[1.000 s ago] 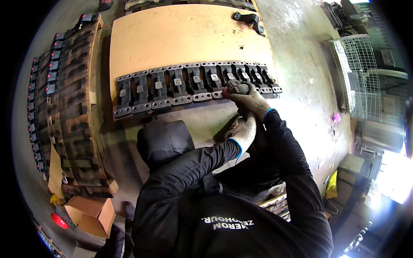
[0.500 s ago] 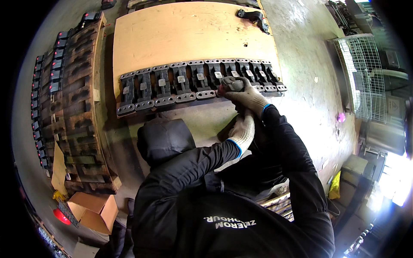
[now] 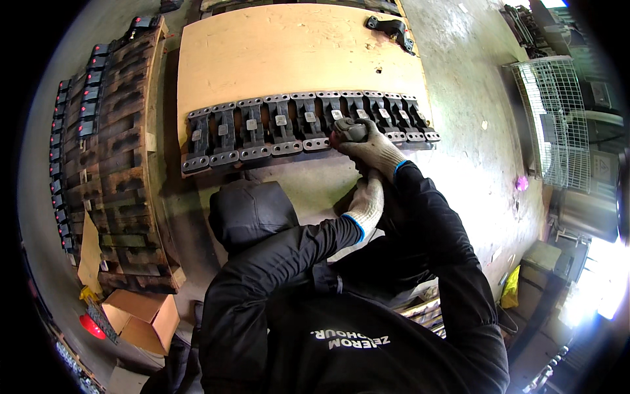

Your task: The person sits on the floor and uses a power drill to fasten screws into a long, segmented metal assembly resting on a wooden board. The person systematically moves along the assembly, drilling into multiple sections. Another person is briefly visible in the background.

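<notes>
My right hand (image 3: 379, 150), in a knitted work glove, is closed around a grey, rounded hand-held tool (image 3: 352, 131) with a reddish part at its left side. The tool sits over the near edge of a row of black metal castings (image 3: 281, 121), which lie side by side with drilled end plates. My left hand (image 3: 367, 199), also gloved, is tucked under my right wrist. Its fingers are hidden, and I cannot make out whether it grips the tool's rear. The castings rest along the near edge of a tan wooden board (image 3: 289, 52).
A separate black bracket (image 3: 392, 31) lies at the board's far right corner. To the left stands a stained wooden pallet (image 3: 118, 157) with rows of red-marked black parts (image 3: 90, 93). An open cardboard box (image 3: 143, 318) sits at lower left, and a wire mesh basket (image 3: 554, 118) at right.
The board and castings sit slightly further right in the picture. Both hands keep nearly the same pose, and the tool stays at the same part of the row.
</notes>
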{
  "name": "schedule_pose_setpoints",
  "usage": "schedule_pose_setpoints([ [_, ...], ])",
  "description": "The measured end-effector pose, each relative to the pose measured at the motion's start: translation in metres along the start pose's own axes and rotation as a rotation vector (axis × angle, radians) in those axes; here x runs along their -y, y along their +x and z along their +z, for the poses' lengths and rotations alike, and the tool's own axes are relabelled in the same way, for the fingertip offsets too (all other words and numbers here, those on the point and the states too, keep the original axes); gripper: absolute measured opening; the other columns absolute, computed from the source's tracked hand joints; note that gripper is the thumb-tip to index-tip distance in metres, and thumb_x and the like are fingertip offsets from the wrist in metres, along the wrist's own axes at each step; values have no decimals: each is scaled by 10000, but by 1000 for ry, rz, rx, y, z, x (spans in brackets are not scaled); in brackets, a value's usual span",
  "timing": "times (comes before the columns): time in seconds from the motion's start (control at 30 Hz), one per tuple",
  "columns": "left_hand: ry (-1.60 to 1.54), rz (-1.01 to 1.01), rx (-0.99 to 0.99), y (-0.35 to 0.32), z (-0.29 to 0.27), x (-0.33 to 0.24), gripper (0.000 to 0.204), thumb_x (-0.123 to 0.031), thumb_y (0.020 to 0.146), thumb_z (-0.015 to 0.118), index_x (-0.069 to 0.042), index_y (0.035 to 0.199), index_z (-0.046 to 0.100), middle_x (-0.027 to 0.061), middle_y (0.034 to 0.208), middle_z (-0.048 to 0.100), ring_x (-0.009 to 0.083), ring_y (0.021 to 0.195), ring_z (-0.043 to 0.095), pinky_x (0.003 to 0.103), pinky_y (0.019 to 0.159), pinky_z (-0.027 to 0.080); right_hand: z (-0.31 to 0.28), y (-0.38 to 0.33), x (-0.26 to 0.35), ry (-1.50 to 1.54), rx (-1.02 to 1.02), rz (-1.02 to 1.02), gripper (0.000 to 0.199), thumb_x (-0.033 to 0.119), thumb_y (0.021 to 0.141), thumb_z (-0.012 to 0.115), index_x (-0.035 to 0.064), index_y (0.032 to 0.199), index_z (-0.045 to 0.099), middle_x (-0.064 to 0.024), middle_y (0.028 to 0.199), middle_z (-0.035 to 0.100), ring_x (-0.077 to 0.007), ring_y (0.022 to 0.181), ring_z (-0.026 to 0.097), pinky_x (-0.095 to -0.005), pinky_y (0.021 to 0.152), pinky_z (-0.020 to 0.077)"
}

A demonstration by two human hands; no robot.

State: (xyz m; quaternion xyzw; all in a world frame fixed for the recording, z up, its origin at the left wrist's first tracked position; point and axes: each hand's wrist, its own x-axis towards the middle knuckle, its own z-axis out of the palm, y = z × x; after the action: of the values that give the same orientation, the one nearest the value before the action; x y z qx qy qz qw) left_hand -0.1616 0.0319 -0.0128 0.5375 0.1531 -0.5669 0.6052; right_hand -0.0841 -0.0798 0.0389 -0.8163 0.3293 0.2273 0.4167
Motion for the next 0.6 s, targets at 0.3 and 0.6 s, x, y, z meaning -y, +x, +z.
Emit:
schedule_pose_setpoints([
  [0.3, -55, -10, -13, 14, -6, 10, 833, -692, 1033, 320, -8, 1498, 421, 177, 1421, 587, 313, 1300, 588, 399, 1068, 483, 1, -5, 4, 109, 10, 22, 1076, 485, 720, 909, -66, 1473, 373, -194, 1118, 693, -238, 941, 703, -344, 831, 586],
  [0.6, 571, -26, -87, -11, 15, -19, 893, -719, 1009, 215, -16, 1507, 450, 315, 1491, 504, 464, 1398, 481, 505, 1165, 368, -13, -14, -14, 288, -5, 110, 1068, 402, 743, 916, -56, 1501, 319, -138, 979, 689, -179, 760, 669, -331, 657, 578],
])
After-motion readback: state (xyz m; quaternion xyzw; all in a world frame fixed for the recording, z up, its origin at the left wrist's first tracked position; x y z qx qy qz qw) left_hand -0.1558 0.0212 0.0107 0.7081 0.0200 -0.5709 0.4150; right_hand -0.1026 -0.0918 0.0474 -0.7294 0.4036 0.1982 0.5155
